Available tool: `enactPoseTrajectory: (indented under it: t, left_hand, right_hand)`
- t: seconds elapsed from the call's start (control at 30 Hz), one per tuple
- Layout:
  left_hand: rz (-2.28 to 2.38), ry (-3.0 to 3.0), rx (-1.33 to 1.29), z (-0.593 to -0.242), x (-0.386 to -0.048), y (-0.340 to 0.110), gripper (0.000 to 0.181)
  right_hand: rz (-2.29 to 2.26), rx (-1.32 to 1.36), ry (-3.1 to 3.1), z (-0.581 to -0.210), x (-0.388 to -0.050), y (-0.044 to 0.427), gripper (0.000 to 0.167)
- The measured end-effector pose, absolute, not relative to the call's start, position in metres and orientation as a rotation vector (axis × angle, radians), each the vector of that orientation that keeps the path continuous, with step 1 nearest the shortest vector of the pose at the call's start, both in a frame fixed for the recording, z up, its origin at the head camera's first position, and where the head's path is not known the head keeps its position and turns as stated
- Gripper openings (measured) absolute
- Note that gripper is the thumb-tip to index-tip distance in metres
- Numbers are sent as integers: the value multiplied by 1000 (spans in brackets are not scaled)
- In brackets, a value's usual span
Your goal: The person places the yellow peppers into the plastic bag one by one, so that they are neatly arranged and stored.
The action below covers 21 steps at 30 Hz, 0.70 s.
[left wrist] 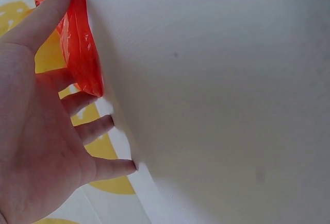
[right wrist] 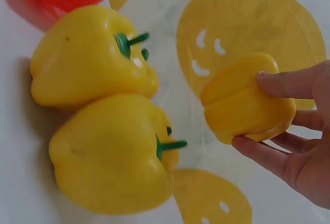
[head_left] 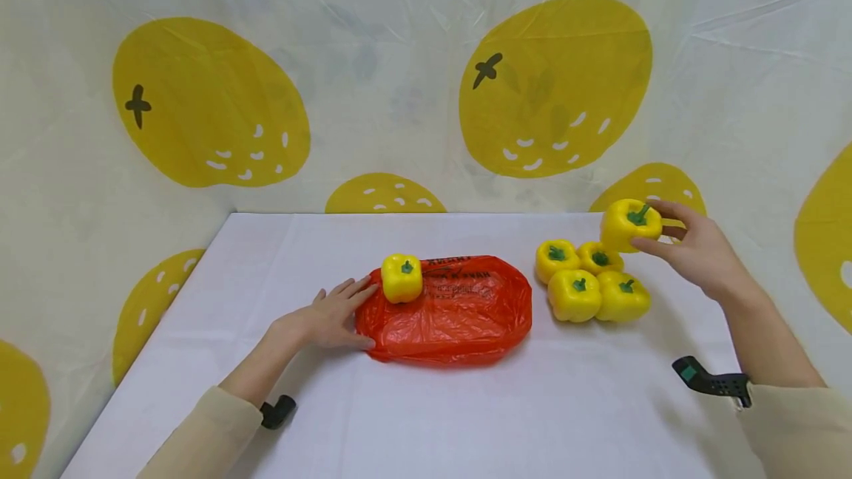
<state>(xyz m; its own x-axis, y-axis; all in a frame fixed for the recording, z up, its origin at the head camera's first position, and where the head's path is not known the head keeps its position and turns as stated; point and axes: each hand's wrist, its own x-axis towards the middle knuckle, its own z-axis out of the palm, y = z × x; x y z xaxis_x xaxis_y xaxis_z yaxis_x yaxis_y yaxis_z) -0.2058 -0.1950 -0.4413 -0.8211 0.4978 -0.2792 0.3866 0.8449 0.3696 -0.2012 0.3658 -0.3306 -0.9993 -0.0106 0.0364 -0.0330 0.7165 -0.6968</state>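
A yellow bell pepper [head_left: 626,225] with a green stem is held above the table in my right hand [head_left: 699,246], pinched between thumb and fingers. The right wrist view shows the same pepper [right wrist: 247,98] off the surface. Below it, several yellow bell peppers [head_left: 575,296] stand in a close group. A red plastic bag [head_left: 459,316] lies flat at the middle of the table, with one yellow bell pepper [head_left: 401,279] on its left part. My left hand [head_left: 333,316] rests at the bag's left edge, fingers spread and fairly straight, thumb touching the red plastic [left wrist: 82,54].
The white table [head_left: 426,420] reaches back to a pale curtain [head_left: 379,80] printed with large yellow fruit. A dark wrist device [head_left: 712,379] sits at the right sleeve, and another [head_left: 278,411] at the left sleeve.
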Motion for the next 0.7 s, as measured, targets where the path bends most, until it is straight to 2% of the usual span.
enactPoseTrajectory:
  t: [0.4, 0.7]
  left_hand:
    - [428, 2648, 650, -440, -207, -195, 102]
    - [421, 2649, 655, -439, -205, -195, 102]
  right_hand:
    - [1154, 183, -2846, -333, -195, 313, 80]
    - [1235, 203, -2827, -340, -193, 279, 81]
